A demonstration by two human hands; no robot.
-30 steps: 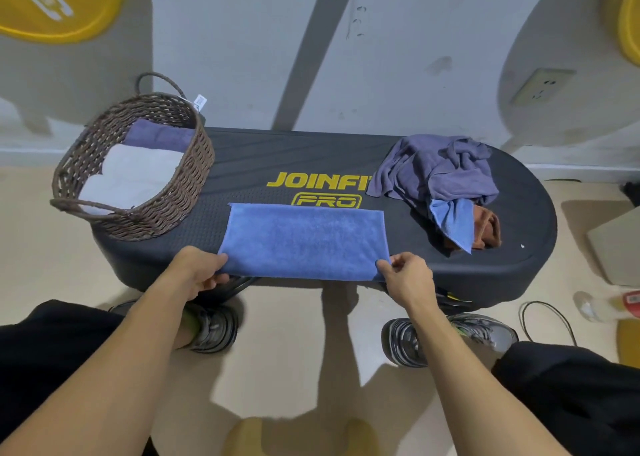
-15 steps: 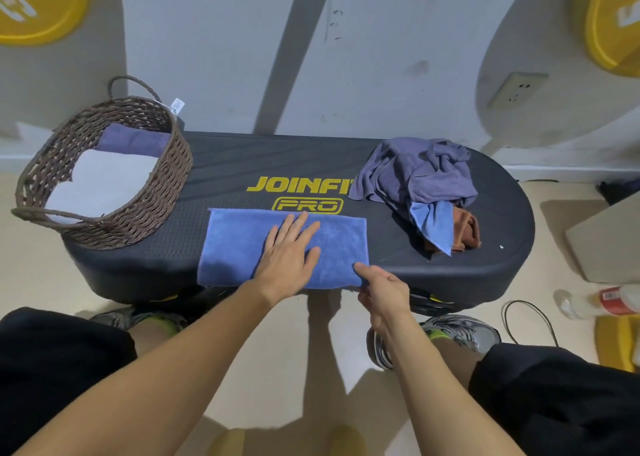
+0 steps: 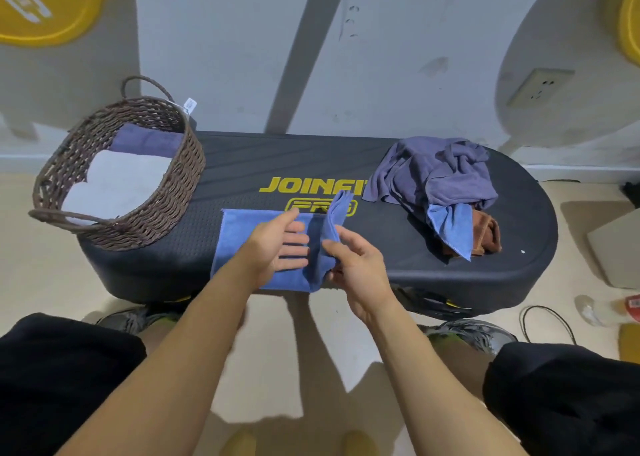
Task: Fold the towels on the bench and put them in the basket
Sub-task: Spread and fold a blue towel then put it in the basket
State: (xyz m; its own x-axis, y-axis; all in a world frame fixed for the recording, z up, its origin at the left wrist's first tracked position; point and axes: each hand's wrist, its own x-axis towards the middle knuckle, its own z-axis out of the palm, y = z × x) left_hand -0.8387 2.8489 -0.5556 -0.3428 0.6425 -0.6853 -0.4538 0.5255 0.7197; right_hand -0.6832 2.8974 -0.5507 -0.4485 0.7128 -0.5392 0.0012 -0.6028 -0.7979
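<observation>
A blue towel point(image 3: 239, 233) lies folded along the front of the black bench point(image 3: 398, 247). My left hand point(image 3: 277, 244) presses flat on its middle with straight fingers. My right hand point(image 3: 356, 265) pinches the towel's right end, which stands lifted and turned over toward the left. At the bench's left end stands a brown woven basket point(image 3: 166, 195) holding a white towel point(image 3: 117, 181) and a purple towel point(image 3: 145, 140). On the right end is a heap: a crumpled purple towel point(image 3: 433, 171), a light blue towel point(image 3: 453, 227) and a brown towel point(image 3: 488, 233).
The bench stands against a grey wall with a socket point(image 3: 540, 86). My shoes point(image 3: 474, 331) are under its front edge. On the floor to the right lie a plastic bottle point(image 3: 609, 310), a black cable point(image 3: 547, 320) and a grey box point(image 3: 620, 247).
My left hand moved from the towel's left corner to press on its middle. My right hand lifted the right end and brought it over leftward.
</observation>
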